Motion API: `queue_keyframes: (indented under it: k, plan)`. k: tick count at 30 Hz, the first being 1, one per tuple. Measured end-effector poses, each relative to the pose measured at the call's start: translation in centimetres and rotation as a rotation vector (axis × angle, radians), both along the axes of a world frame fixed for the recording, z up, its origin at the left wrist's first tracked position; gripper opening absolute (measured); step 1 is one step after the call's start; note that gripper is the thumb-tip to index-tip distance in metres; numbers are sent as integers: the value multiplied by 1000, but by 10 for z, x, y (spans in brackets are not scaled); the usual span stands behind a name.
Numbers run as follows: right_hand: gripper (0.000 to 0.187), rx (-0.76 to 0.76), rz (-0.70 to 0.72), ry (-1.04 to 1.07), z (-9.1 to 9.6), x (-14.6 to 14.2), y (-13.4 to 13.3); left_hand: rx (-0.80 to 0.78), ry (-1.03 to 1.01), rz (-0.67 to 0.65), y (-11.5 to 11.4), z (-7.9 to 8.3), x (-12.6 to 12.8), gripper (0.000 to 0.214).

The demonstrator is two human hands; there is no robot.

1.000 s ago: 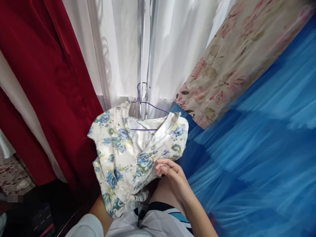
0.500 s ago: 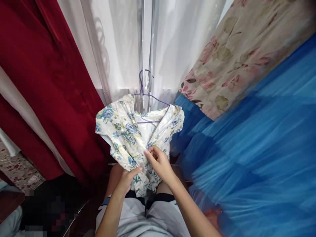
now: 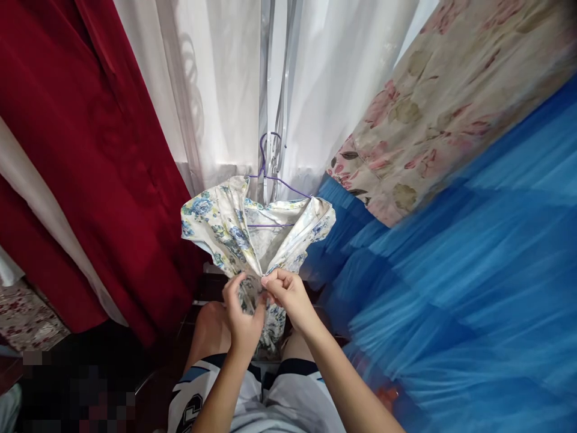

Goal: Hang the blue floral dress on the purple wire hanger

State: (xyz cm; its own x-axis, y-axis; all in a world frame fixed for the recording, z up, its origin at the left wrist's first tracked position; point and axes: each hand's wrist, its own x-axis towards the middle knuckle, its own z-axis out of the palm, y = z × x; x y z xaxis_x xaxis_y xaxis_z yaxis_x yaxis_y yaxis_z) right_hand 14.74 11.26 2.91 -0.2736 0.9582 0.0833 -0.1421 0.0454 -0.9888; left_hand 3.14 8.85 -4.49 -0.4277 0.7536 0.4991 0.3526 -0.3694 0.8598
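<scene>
A white garment with blue flowers [image 3: 225,225] hangs on a purple wire hanger [image 3: 270,177] in front of a metal window frame. My left hand [image 3: 241,316] and my right hand [image 3: 288,291] meet just below the garment's open neckline. Both hands pinch the two front edges of the cloth together, fingers closed on the fabric. The lower part of the garment hangs bunched behind my hands, above my knees.
A dark red curtain [image 3: 85,150] hangs at the left and a sheer white curtain [image 3: 216,78] covers the window [image 3: 274,72]. A floral pillow [image 3: 451,96] lies on a blue bedspread [image 3: 473,288] at the right. Dark floor shows at the lower left.
My left hand has come up from under the garment to meet my right hand. Both hands have drawn the front edges of the cloth together below the neckline.
</scene>
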Motion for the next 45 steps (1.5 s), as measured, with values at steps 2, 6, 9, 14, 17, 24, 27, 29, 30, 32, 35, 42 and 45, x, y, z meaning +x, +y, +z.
queue_keyframes:
  k: [2,6,9,14,17,24,27,29,30,32,35,42,45]
  plan:
    - [29,-6,20,12,4,-5,-1,-55,55,-119,5,7,2,14]
    - [30,27,-2,53,33,-8,20,-64,57,-183,9,12,1,11]
    - [35,115,-41,116,74,-9,57,-63,108,-247,8,13,1,11]
    - [23,201,-204,183,135,-20,106,-99,236,-389,8,10,8,16]
    - [24,281,-246,191,143,-27,110,-96,276,-451,11,2,9,17]
    - [26,321,-241,90,119,-21,86,170,196,-274,53,75,-34,34]
    - [28,404,-223,27,120,-16,77,317,268,-225,84,143,-53,36]
    - [28,454,-192,2,122,-13,76,368,454,-295,100,177,-56,26]
    - [28,466,-184,-3,121,-13,77,394,539,-316,105,189,-55,22]
    - [29,482,-197,-15,116,-12,84,453,646,-305,108,204,-51,17]
    - [28,522,-283,-103,94,-13,96,527,616,-162,107,211,-57,15]
    - [21,499,-259,-425,36,-7,83,302,-37,77,152,163,-165,23]
    - [19,481,-197,-469,26,0,73,135,-228,89,159,111,-183,22]
